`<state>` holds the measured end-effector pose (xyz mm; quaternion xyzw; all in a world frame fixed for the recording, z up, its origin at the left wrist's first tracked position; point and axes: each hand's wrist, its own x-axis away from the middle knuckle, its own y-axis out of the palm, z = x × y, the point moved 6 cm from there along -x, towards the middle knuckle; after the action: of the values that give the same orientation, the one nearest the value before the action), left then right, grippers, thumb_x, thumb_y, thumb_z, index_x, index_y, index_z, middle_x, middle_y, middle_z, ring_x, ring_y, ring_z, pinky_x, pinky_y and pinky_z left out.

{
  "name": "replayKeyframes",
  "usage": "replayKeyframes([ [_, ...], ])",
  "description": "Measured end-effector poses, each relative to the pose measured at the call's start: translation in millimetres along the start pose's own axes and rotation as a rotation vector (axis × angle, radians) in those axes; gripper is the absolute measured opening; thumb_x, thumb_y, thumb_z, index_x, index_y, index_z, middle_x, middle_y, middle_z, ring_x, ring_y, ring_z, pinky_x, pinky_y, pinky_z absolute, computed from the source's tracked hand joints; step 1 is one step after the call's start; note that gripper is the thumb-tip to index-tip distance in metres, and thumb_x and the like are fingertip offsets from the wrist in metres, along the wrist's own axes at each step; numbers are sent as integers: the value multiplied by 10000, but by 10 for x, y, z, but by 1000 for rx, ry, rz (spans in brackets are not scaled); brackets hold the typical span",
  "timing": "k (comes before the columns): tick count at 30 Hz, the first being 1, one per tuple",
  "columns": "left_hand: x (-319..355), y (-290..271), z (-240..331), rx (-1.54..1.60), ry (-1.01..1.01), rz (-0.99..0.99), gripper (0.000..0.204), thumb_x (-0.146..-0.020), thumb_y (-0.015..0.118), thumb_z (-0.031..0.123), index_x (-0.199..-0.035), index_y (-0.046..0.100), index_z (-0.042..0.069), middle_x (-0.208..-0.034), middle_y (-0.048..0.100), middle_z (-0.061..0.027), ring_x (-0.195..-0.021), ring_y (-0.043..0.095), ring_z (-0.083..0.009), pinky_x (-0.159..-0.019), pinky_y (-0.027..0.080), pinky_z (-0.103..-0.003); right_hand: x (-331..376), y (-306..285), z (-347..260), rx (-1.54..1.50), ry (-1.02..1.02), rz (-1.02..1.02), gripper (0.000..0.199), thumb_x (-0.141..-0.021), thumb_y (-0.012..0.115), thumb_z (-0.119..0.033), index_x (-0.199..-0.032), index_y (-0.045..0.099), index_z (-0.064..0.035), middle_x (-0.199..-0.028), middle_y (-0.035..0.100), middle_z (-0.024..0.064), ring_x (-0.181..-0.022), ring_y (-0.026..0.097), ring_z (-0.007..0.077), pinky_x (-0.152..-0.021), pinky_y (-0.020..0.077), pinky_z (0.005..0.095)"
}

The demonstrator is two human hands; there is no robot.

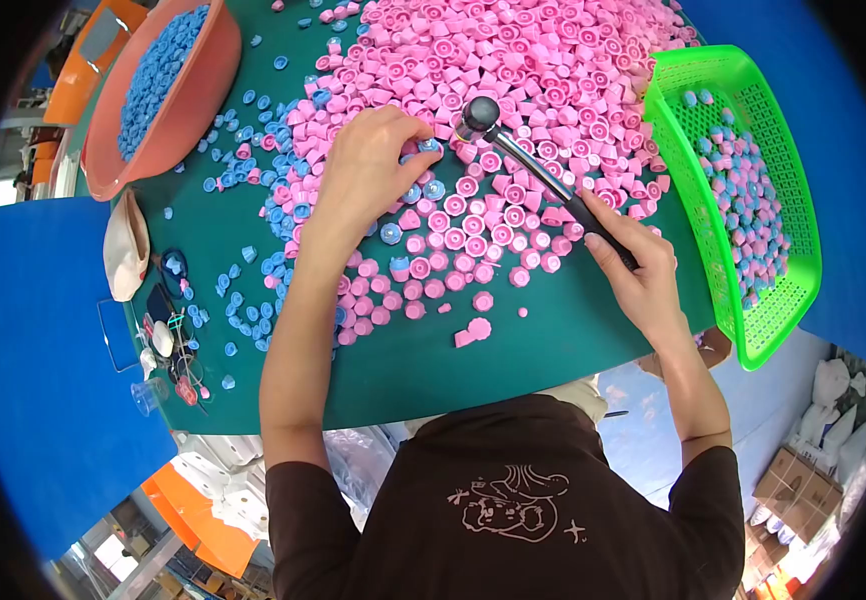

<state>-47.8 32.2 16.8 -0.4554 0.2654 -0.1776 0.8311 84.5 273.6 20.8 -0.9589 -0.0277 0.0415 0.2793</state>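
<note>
My right hand is wrapped round the dark grip of a small hammer. Its round black head lies up and to the left, over the pink pile. Just left of that head, my left hand pinches a small blue cap between thumb and fingertips. Part of the cap is hidden by the fingers. Small pink cup-shaped pieces lie all around both hands, many showing their hollow ringed side. A few more blue caps lie under the left wrist.
A large heap of pink pieces covers the far part of the green table. At far left stands a reddish basin of blue caps. On the right, a green basket holds joined pink-and-blue pieces. A clear cup sits at the left edge.
</note>
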Motion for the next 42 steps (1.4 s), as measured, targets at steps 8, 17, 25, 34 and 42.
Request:
replayKeyframes([
  [8, -12, 30, 63, 28, -10, -28, 237, -721, 771, 168, -891, 690, 24, -837, 628, -79, -796, 599, -243, -715, 470, -366, 5, 17, 67, 37, -30, -18, 432, -881, 644, -35, -1309, 583, -46, -1035, 693, 122, -819, 628, 147, -760, 483, 263],
  [17, 43, -188, 19, 70, -42, 76, 265, -725, 786, 184, -922, 694, 33, -837, 623, -66, -794, 585, -215, -703, 466, -342, -74, 86, -48, 157, -102, -16, 462, -860, 637, 13, -1313, 578, -51, -898, 667, 124, -706, 602, 169, -645, 469, 287],
  [25, 452, -1104, -621, 28, -449, 389, 205, -792, 765, 213, -922, 735, 59, -807, 669, -13, -632, 469, -92, -581, 401, -252, -238, 170, -218, 273, -111, -94, 471, -852, 630, 24, -1307, 588, -89, -740, 566, 116, -613, 535, 191, -587, 418, 317],
  [34, 896, -1128, -1499, -204, -538, 242, 205, -807, 718, 230, -934, 735, 70, -839, 704, -49, -698, 595, -150, -667, 471, -290, -212, 49, -92, 21, -46, 85, 421, -883, 624, -8, -1298, 600, -76, -946, 706, 99, -773, 609, 104, -712, 482, 245],
  [42, 603, -875, -1727, -344, -418, 153, 266, -785, 737, 243, -1002, 722, 91, -887, 647, -95, -807, 632, -239, -748, 489, -354, -108, 105, -5, 65, 19, -15, 449, -898, 641, -64, -1340, 559, -74, -1078, 701, 78, -846, 594, 87, -772, 470, 234],
])
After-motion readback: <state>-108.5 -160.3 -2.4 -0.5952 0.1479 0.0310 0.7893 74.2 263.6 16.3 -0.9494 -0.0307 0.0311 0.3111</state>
